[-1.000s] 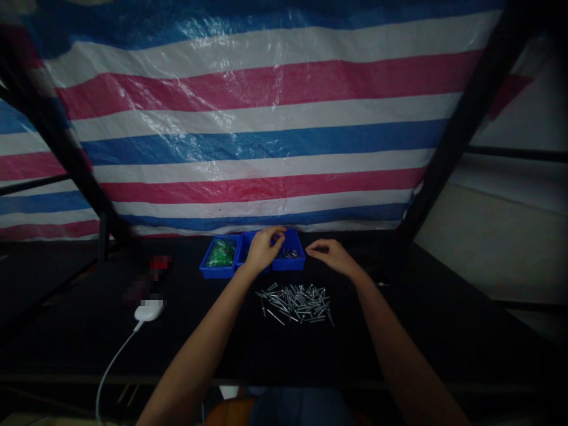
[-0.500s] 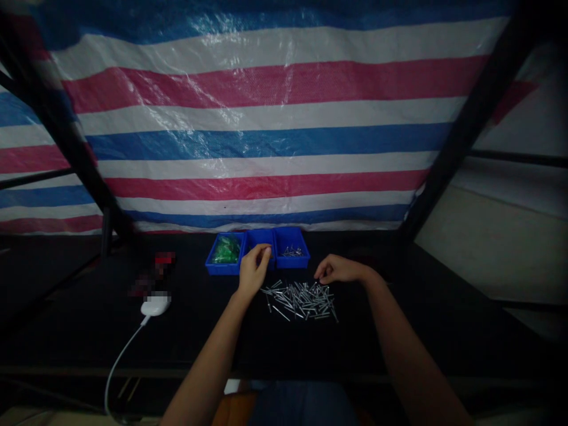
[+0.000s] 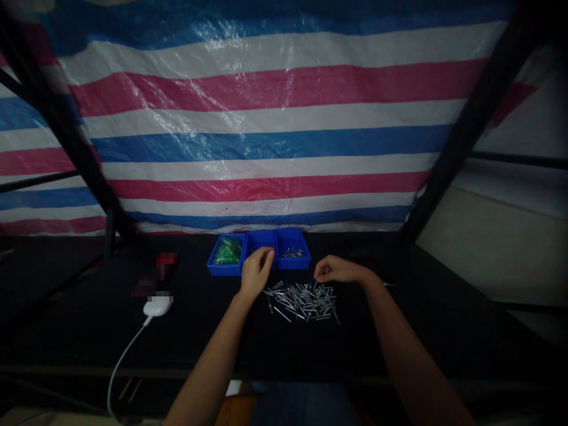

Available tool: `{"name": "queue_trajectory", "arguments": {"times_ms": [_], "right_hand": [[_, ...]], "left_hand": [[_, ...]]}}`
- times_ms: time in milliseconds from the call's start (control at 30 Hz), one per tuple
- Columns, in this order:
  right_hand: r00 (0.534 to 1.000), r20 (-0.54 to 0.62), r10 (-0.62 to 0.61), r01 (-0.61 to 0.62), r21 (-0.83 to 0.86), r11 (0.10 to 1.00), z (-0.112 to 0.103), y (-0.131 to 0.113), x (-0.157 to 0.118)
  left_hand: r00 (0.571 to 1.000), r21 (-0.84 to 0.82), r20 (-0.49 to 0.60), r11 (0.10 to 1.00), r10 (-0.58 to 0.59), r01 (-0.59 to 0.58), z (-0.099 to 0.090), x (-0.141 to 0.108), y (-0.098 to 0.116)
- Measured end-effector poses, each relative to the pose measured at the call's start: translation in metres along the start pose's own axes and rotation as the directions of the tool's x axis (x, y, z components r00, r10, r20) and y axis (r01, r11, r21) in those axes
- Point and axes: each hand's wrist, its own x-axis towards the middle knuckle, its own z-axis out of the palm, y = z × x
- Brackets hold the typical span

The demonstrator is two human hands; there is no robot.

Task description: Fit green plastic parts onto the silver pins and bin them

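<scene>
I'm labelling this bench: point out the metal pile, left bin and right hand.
Metal pile [image 3: 307, 300], head view: middle of the heap.
Left bin [image 3: 225, 271], head view: front wall.
Right hand [image 3: 336, 269], head view: back of the hand.

No legible text, labels or numbers — view dim, small marks perhaps lost.

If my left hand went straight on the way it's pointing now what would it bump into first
Probably the middle blue bin: your left hand points forward and slightly right, and its fingers overlap that bin in the picture. Depth is unclear, so it may pass over it.
</scene>
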Motion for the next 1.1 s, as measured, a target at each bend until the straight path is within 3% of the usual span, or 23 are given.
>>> {"name": "queue_trajectory", "arguments": {"times_ms": [300, 400, 533, 767, 867, 1100], "right_hand": [[0.957, -0.267, -0.112, 0.146, 0.112, 0.983, -0.008, -0.015, -0.002], [0.955, -0.267, -0.127, 0.162, 0.115, 0.980, -0.007, -0.016, -0.002], [0.979, -0.183, -0.084, 0.102, 0.090, 0.991, -0.003, -0.007, 0.001], [0.977, -0.214, -0.007, -0.022, -0.133, 0.991, 0.013, -0.015, 0.013], [0.961, -0.275, -0.013, -0.068, -0.286, 0.956, 0.023, -0.028, 0.016], [0.958, -0.288, -0.003, -0.147, -0.498, 0.855, 0.044, -0.044, 0.022]], "left_hand": [[0.998, -0.013, 0.049, 0.999, 0.049, -0.048, 0.006, -0.003, 0.005], [0.995, -0.029, 0.076, 0.997, 0.072, -0.070, 0.009, -0.004, 0.007], [0.994, -0.044, 0.076, 0.996, 0.074, -0.071, 0.009, -0.005, 0.007], [0.995, -0.043, 0.068, 0.997, 0.074, -0.071, 0.009, -0.005, 0.006], [0.995, -0.050, 0.062, 0.996, 0.077, -0.074, 0.009, -0.004, 0.006], [0.995, -0.046, 0.064, 0.996, 0.074, -0.071, 0.009, -0.004, 0.005]]}}
